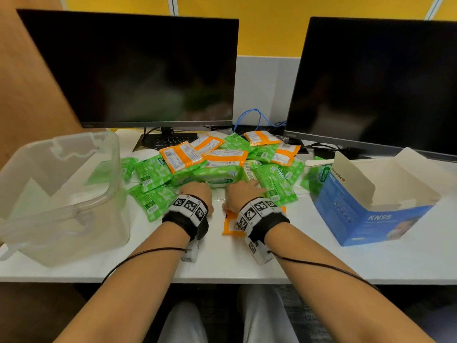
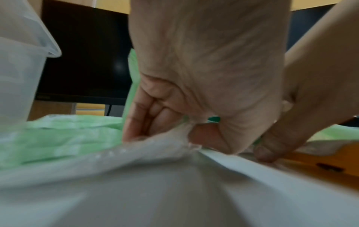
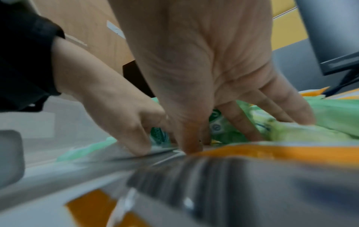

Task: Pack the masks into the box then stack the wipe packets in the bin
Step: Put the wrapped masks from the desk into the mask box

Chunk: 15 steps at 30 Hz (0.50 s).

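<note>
Packets crowd the middle, open desk in front
Wipe packets (image 1: pixel 217 159) fill the space between bin (image 1: pixel 61 194) and box (image 1: pixel 385 206); near desk edge (image 1: pixel 222 271) bare

1. Bin (image 1: pixel 61 194): clear, lightly frosted plastic, smooth walls.
2. Wipe packets, green (image 1: pixel 153 172) and orange (image 1: pixel 180 157): glossy plastic film, crinkled, with printed paper-like labels.
3. Mask box (image 1: pixel 371 219): blue printed cardboard, slight sheen outside; flaps matt white inside.
4. Desk (image 1: pixel 222 263): smooth matt white laminate.
5. Monitors (image 1: pixel 138 70): dark glossy screens, matt black plastic bezels.
6. Wrist bands (image 1: pixel 183 219): black cloth with matt printed marker tags.
7. Left side panel (image 1: pixel 29 82): wood-grain finish.
</note>
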Each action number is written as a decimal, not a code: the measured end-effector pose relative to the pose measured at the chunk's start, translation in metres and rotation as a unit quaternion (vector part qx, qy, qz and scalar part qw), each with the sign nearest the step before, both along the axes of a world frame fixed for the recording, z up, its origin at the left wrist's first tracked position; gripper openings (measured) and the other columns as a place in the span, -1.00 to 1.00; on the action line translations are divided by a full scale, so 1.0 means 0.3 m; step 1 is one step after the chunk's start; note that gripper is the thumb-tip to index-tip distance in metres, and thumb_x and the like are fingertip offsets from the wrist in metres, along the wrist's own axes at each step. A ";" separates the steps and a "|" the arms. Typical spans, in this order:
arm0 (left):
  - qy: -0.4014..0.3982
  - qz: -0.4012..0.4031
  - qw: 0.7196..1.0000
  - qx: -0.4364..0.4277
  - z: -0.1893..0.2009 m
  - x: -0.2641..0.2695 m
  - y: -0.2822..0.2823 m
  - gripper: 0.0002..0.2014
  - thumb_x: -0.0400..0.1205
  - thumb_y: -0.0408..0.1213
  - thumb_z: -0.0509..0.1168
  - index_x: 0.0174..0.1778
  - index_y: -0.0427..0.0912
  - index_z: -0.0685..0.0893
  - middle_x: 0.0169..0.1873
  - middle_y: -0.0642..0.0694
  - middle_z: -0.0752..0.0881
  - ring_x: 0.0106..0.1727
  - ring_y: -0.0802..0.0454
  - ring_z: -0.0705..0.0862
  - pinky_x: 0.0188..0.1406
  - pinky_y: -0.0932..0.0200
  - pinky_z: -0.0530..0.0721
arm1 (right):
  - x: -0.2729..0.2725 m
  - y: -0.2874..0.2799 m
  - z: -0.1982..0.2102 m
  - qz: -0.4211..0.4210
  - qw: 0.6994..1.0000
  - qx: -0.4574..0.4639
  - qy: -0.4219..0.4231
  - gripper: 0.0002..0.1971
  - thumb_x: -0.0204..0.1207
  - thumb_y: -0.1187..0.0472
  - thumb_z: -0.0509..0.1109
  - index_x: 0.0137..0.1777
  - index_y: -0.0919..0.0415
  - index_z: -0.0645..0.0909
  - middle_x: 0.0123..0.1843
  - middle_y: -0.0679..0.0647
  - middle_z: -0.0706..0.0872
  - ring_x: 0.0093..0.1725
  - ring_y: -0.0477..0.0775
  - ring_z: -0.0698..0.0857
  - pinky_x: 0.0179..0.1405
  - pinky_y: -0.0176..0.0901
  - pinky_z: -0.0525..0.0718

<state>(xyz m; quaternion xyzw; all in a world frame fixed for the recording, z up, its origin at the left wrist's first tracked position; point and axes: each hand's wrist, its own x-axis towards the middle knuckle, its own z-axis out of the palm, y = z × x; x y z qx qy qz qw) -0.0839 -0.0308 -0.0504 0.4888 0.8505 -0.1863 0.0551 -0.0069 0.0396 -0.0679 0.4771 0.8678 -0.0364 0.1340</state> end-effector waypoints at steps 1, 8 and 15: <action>0.007 -0.017 1.000 0.012 -0.004 -0.011 -0.005 -0.74 0.54 -0.10 0.33 0.04 -0.17 0.69 0.00 -0.10 0.72 0.06 -0.11 0.71 -0.12 0.09 0.63 | -0.024 -0.012 -0.004 -0.007 1.000 0.014 -0.015 -0.48 0.58 0.03 0.32 0.49 0.22 0.45 0.54 0.35 0.38 0.55 0.60 0.15 0.37 0.53 0.35; -0.067 -0.082 0.992 0.063 0.019 -0.084 -0.065 -0.71 0.56 -0.23 0.23 0.20 -0.08 0.57 0.13 -0.18 0.69 0.11 -0.18 0.66 0.04 0.03 0.66 | -0.085 -0.062 0.013 0.099 0.979 0.113 -0.136 -0.58 0.64 0.17 0.15 0.45 0.25 0.52 0.44 0.27 0.56 0.40 0.50 0.51 0.28 0.51 0.46; -0.066 -0.093 0.993 0.022 0.016 -0.045 -0.092 -0.35 0.42 -0.21 0.49 0.39 -0.12 0.36 0.16 -0.19 0.62 0.14 -0.21 0.66 -0.14 0.03 0.61 | -0.059 -0.078 0.035 0.149 0.967 0.137 -0.155 -0.61 0.58 0.25 0.22 0.39 0.29 0.56 0.37 0.25 0.63 0.35 0.53 0.55 0.15 0.35 0.59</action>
